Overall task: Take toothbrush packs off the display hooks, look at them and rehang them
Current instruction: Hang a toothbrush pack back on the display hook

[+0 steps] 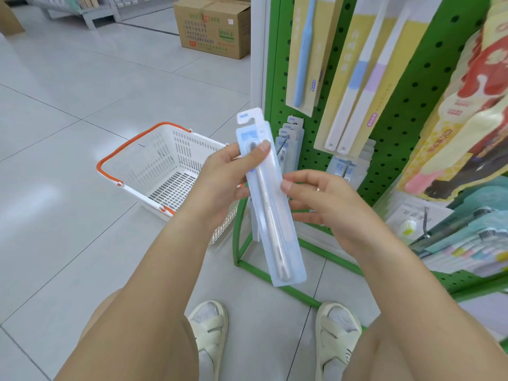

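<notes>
Bright even light, wide-angle edge distortion

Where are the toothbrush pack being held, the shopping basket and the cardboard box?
toothbrush pack (277, 229): head view, middle of its clear blister.
shopping basket (165, 149): head view, its white slotted wall.
cardboard box (211, 31): head view, its printed front.
</notes>
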A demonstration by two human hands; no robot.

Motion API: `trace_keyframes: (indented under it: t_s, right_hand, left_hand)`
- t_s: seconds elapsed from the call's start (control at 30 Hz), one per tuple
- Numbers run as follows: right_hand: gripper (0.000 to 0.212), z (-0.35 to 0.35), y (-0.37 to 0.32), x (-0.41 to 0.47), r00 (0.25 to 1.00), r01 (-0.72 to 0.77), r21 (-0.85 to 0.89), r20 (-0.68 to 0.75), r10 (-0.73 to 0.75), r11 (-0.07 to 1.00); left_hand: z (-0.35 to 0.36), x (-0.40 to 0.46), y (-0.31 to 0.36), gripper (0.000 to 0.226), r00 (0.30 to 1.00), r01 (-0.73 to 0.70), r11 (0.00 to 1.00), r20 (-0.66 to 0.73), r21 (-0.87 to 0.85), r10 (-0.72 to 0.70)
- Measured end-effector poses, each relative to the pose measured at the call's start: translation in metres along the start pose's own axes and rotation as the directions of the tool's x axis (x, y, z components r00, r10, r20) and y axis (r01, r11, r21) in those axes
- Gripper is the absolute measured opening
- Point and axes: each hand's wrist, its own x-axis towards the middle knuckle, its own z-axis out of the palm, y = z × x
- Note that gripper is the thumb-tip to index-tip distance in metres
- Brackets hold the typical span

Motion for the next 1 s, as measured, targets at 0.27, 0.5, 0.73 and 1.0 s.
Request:
trace_keyframes:
  t_s: [0.27, 0.5, 0.73, 1.0]
  right_hand:
    - [0.016, 0.008, 0.003, 0.001, 0.991, -0.029, -0.015, 0.130, 0.031, 0.999]
    - [0.019, 0.011, 0.001, 0.003, 0.999, -0.035, 0.103, 0.037, 0.031, 0.994]
    - [0.034, 0.009, -0.004, 0.003, 0.977, -0.054, 0.021, 0.206, 0.049, 0.998]
    - [0.031, 0.023, 0.001, 0.002, 0.931, 0.256, -0.268, -0.192, -0.312, 0.929]
  left_hand:
    - [-0.004, 0.007, 0.002, 0.020, 0.986, -0.020, 0.987, -0.164, -0.160, -0.006]
    - [-0.009, 0.004, 0.002, 0.026, 0.994, -0.023, 0.995, -0.111, -0.100, 0.012]
    - [-0.012, 0.007, 0.000, 0.026, 0.981, -0.033, 0.992, -0.192, -0.121, 0.009]
    - [-0.004, 0.009, -0.002, 0.031, 0.963, -0.025, 0.998, -0.268, -0.059, 0.008]
